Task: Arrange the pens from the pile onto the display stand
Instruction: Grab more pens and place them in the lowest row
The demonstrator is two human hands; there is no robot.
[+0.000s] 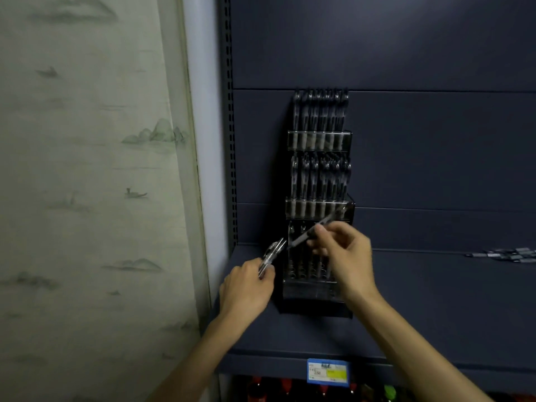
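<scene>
A black three-tier display stand (319,288) stands on the dark blue shelf against the back panel. Its top and middle tiers are full of clear-barrelled pens; the bottom tier holds several. My right hand (345,256) pinches one pen (327,221), which lies slanted across the front of the stand between the middle and bottom tiers. My left hand (249,288), just left of the stand's base, grips a small bunch of pens (272,253) pointing up and to the right. More pens lie in a pile (507,255) at the shelf's far right.
The shelf (435,309) has a blue and yellow price tag (327,371) on its front edge. Bottles with red and green caps (290,387) stand below. A perforated upright (230,126) bounds the shelving on the left, beside a painted wall covering (87,169).
</scene>
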